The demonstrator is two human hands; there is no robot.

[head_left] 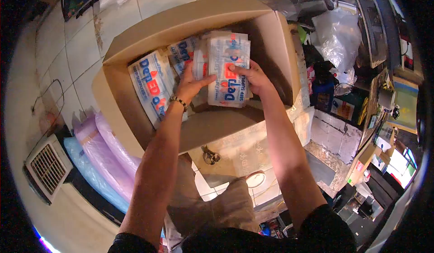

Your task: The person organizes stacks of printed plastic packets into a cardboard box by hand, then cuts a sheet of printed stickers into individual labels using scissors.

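Observation:
A large open cardboard box [181, 27] holds flat stacks of printed plastic packs. My right hand [256, 77] grips the right edge of a pack stack [229, 90] with red and blue lettering, its thumb on top. My left hand [193, 82], with a beaded bracelet at the wrist, is at the left side of that stack, thumb touching its edge; its other fingers are partly hidden among the packs. Another printed stack [151, 90] lies at the box's left side, and a further one [183, 52] lies behind my left hand.
Rolls of pink wrap [101, 140] and blue wrap [86, 165] lie at the left beside a vented appliance [48, 168]. A tape roll [255, 179] is below the box. Clear plastic bags [337, 36] and cluttered shelves stand at the right.

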